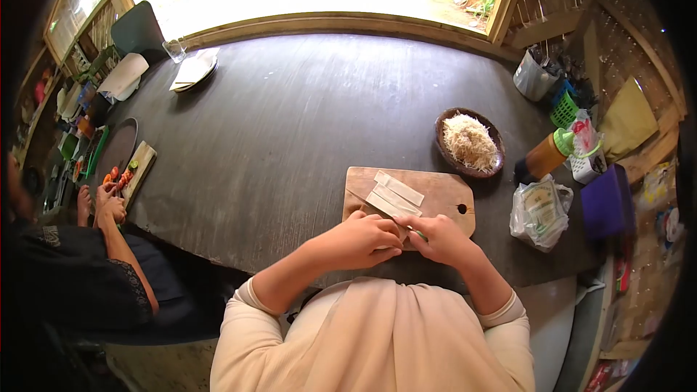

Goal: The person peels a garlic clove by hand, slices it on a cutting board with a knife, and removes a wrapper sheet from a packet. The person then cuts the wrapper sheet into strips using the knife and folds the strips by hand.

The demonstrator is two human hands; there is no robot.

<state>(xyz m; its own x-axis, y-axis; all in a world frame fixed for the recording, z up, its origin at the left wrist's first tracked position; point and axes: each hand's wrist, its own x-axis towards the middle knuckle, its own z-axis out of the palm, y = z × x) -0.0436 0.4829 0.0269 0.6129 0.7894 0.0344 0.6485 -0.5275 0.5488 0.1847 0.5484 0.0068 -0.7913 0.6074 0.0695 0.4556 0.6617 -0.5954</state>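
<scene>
On a wooden cutting board (449, 192), several pale flat strips (394, 194) lie side by side. My right hand (441, 238) is closed round a knife (376, 207) with a bit of green handle showing. The dark blade slants up and left along the strips' lower edge. My left hand (364, 241) rests at the board's lower edge beside the blade, its fingers bent and pressed together; what lies under them is hidden. The two hands nearly meet at the knife.
A bowl of pale shreds (470, 142) stands beyond the board. At right are a plastic-wrapped pack (540, 212), a bottle (543, 156) and a purple box (608, 202). A co-worker's hands (107, 207) handle red pieces at left, beside another board (141, 171).
</scene>
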